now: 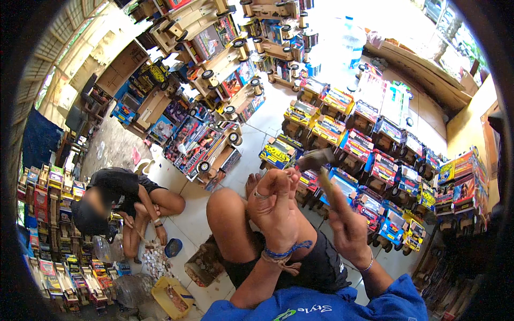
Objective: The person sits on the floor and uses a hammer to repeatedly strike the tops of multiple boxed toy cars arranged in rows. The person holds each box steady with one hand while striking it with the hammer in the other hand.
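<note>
My right hand (349, 231) is wrapped round the handle of a hammer (330, 184). The dark metal hammer head (315, 159) is raised in front of me, close to the fingertips of my left hand (274, 206). That left hand is turned palm up with its fingers pinched together; whatever they hold, if anything, is too small to make out. A blue cord bracelet circles the left wrist. Beneath and beyond the hammer stand rows of colourful wooden toy trucks (327, 129), with a yellow one (279, 152) nearest to my left fingertips.
A person (126, 200) sits on the floor at the left beside small scattered pieces (156, 261). A blue bowl (173, 247), a yellow basin (165, 303) and a wooden block (206, 263) lie nearby. Stacked toy trucks (206, 144) rise ahead; a large clear bottle (350, 44) stands far back.
</note>
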`<state>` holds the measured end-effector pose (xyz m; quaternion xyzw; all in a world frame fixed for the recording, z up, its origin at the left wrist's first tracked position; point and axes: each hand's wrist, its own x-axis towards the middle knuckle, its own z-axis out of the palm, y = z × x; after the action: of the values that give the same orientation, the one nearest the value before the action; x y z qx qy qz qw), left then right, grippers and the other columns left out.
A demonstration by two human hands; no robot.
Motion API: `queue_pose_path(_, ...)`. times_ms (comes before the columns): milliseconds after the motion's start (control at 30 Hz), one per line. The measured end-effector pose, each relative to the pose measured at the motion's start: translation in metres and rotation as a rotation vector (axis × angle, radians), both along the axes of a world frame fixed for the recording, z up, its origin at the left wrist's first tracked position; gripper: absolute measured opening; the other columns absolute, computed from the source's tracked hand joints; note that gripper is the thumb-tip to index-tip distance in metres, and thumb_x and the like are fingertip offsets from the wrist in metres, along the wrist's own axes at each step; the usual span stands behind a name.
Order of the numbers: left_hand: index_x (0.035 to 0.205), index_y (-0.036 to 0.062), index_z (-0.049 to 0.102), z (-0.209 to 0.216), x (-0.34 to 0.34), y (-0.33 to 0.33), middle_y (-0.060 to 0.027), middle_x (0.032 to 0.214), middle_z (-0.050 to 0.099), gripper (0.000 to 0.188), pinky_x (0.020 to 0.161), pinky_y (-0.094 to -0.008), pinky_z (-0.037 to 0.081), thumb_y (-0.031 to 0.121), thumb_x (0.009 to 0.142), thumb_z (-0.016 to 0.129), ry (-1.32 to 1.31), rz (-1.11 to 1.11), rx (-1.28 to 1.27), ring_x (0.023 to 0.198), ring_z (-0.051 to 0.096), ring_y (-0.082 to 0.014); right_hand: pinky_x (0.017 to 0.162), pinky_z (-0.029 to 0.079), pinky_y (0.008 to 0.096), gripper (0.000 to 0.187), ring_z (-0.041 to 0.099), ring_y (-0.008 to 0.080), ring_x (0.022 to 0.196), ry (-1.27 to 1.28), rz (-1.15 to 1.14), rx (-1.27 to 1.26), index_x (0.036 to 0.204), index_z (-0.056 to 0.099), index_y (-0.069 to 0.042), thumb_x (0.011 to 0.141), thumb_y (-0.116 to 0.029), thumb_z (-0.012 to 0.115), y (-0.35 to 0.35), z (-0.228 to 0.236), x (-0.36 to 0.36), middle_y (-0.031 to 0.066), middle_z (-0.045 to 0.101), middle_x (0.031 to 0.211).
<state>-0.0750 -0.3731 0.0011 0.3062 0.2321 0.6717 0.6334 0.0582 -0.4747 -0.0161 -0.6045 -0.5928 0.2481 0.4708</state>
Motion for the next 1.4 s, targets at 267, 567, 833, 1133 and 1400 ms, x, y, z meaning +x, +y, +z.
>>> queue_pose_path(267, 0.106, 0.0028, 0.064, 0.004, -0.003, 0.003, -0.0082, 0.108, 0.067, 0.006, 0.097, -0.0325, 0.055, 0.007, 0.101, 0.063, -0.022, 0.062, -0.008, 0.103, 0.066, -0.0159, 0.101, 0.049, 0.0391, 0.058, 0.068, 0.0275, 0.116, 0.196, -0.160, 0.012, 0.156, 0.039, -0.003, 0.099, -0.002, 0.052, -0.002, 0.005, -0.005, 0.0214, 0.067, 0.129)
queue_pose_path(567, 0.108, 0.0037, 0.062, -0.003, -0.004, 0.002, -0.0081, 0.109, 0.066, 0.008, 0.100, -0.0345, 0.054, 0.008, 0.102, 0.063, -0.003, -0.027, 0.025, 0.102, 0.065, -0.0163, 0.056, 0.043, 0.0277, 0.060, 0.048, 0.0102, 0.057, -0.060, 0.015, 0.110, 0.159, 0.032, -0.005, 0.101, -0.008, 0.046, 0.001, 0.003, 0.006, 0.0023, 0.057, 0.073)
queue_pose_path(833, 0.109, 0.0008, 0.064, -0.003, -0.001, 0.000, -0.0083, 0.110, 0.066, 0.009, 0.099, -0.0335, 0.056, 0.002, 0.100, 0.063, -0.056, -0.040, -0.033, 0.103, 0.067, -0.0168, 0.061, 0.045, 0.0261, 0.059, 0.051, 0.0107, 0.064, 0.001, 0.069, 0.025, 0.158, 0.034, -0.005, 0.100, -0.006, 0.045, -0.003, 0.005, 0.010, 0.0040, 0.060, 0.083)
queue_pose_path(1133, 0.117, 0.0057, 0.064, 0.001, -0.007, 0.000, -0.0067, 0.109, 0.070, 0.016, 0.096, -0.0336, 0.058, 0.012, 0.102, 0.063, 0.015, -0.042, -0.060, 0.097, 0.070, -0.0155, 0.073, 0.052, 0.0276, 0.062, 0.063, 0.0122, 0.080, 0.379, -0.069, -0.104, 0.161, 0.028, -0.005, 0.102, -0.007, 0.049, -0.001, 0.013, 0.011, 0.0071, 0.068, 0.104)
queue_pose_path(1400, 0.124, 0.0045, 0.066, 0.009, -0.014, -0.002, -0.0024, 0.108, 0.070, 0.025, 0.086, -0.0226, 0.058, 0.013, 0.100, 0.067, 0.126, -0.123, -0.074, 0.094, 0.069, -0.0104, 0.073, 0.048, 0.0223, 0.042, 0.059, 0.0042, 0.083, 0.485, -0.097, -0.120, 0.141, 0.052, -0.001, 0.102, -0.015, 0.062, 0.024, 0.045, -0.002, 0.0011, 0.068, 0.094)
